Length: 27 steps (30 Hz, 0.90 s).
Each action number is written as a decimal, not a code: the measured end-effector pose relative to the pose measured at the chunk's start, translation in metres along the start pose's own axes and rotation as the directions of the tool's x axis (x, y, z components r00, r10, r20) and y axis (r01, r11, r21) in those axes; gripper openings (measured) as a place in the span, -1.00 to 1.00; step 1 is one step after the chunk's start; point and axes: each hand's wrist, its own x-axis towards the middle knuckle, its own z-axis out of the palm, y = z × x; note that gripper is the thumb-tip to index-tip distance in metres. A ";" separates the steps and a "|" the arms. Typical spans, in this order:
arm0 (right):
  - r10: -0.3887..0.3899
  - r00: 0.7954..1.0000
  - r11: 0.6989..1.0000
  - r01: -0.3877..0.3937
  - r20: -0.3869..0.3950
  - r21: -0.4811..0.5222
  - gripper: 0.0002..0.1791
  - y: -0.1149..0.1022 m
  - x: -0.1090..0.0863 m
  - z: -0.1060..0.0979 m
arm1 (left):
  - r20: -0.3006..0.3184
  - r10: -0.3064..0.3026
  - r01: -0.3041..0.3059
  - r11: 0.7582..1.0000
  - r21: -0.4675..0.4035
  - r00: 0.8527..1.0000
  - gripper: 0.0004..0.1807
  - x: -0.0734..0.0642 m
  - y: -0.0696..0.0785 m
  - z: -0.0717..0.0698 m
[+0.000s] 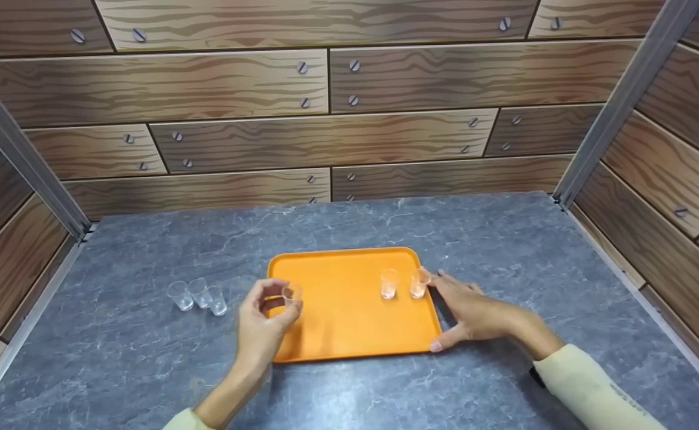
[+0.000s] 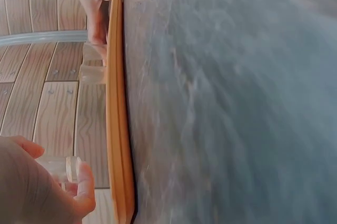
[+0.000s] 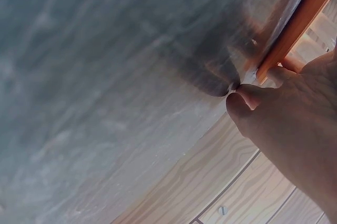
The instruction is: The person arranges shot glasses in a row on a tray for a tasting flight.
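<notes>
My left hand [image 1: 266,316] pinches a small clear shot glass [image 1: 291,292] between thumb and fingers, above the left part of an orange tray [image 1: 349,334]. In the left wrist view the same shot glass [image 2: 58,167] lies between the fingers, apart from the tray. Two more shot glasses stand on the tray's right side, one inward [image 1: 389,284] and one by the right rim [image 1: 418,284]. At that rim is my right hand [image 1: 466,307], fingers spread, its thumb at the front right corner and an index fingertip by the outer glass; whether it touches that glass I cannot tell.
Three clear shot glasses [image 1: 199,294] stand close together on the grey marbled table [image 1: 146,358], left of the tray. Wood-patterned panels [image 1: 325,137] rise behind the table and at both sides, with grey metal posts [image 1: 612,113] in the corners.
</notes>
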 end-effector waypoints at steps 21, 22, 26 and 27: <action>0.009 1.000 1.000 -0.009 -0.004 -0.005 0.51 0.000 0.000 0.000 | 0.115 -0.120 0.117 0.992 0.039 0.986 -0.62 0.006 -0.012 0.063; 0.008 1.000 1.000 -0.008 -0.004 -0.005 0.50 0.000 0.000 0.000 | 0.119 -0.126 0.121 0.992 0.044 0.985 -0.62 0.007 -0.014 0.065; 0.002 1.000 1.000 -0.002 -0.006 -0.012 0.49 0.000 0.000 0.000 | 0.129 -0.140 0.136 0.990 0.038 0.982 -0.63 0.009 -0.017 0.074; 0.002 1.000 1.000 -0.002 -0.007 -0.014 0.48 0.000 0.001 0.000 | 0.130 -0.140 0.136 0.990 0.032 0.982 -0.63 0.009 -0.018 0.075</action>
